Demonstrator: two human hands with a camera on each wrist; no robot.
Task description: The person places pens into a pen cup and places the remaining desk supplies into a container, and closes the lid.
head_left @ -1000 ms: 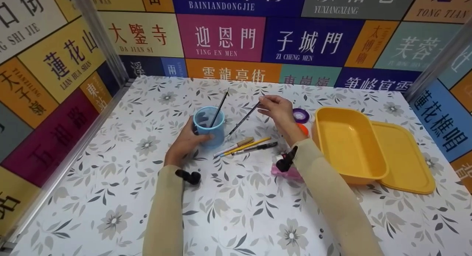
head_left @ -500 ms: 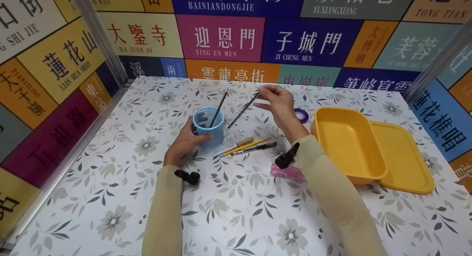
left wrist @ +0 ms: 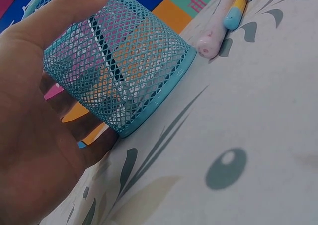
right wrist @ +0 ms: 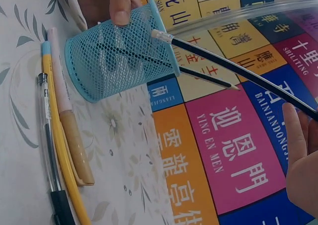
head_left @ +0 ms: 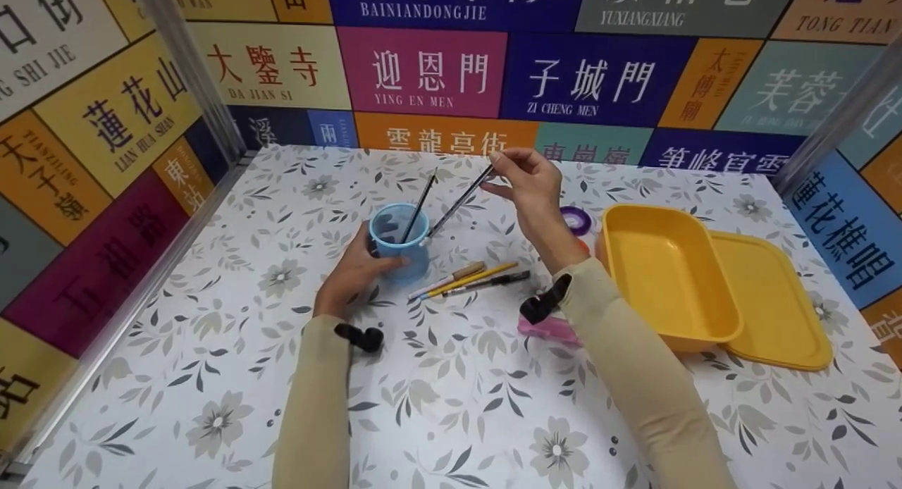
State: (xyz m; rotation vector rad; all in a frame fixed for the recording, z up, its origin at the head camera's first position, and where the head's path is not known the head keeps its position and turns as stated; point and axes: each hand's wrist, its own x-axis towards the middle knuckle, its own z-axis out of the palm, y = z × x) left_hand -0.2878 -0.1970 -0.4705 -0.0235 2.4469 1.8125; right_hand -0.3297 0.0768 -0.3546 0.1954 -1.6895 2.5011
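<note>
My left hand (head_left: 361, 267) grips a light blue mesh pen cup (head_left: 414, 262), which stands upright on the table. A dark pencil (head_left: 421, 204) leans inside the cup, its sharpened tip sticking out above the rim, as the right wrist view shows. Up and to the right, my right hand (head_left: 532, 189) pinches the upper part of a second dark pencil (right wrist: 233, 68). That pencil slants down to the left, and its pale blunt end overlaps the cup's rim in the right wrist view. In front of the cup lie a pale marker with a tan cap (right wrist: 74, 145), a yellow pencil (right wrist: 53, 96) and a clear black-capped pen (right wrist: 47, 120).
Right of the right forearm stands an open yellow box (head_left: 669, 277), with its yellow lid (head_left: 782, 299) flat beside it. A purple tape roll (head_left: 576, 221), an orange item (head_left: 583, 246) and a pink item (head_left: 550, 329) lie near that forearm, partly covered by it.
My right hand has risen and shifted slightly left, bringing the pencil's lower end up from near the table to the cup's rim. The left hand and the cup have stayed put.
</note>
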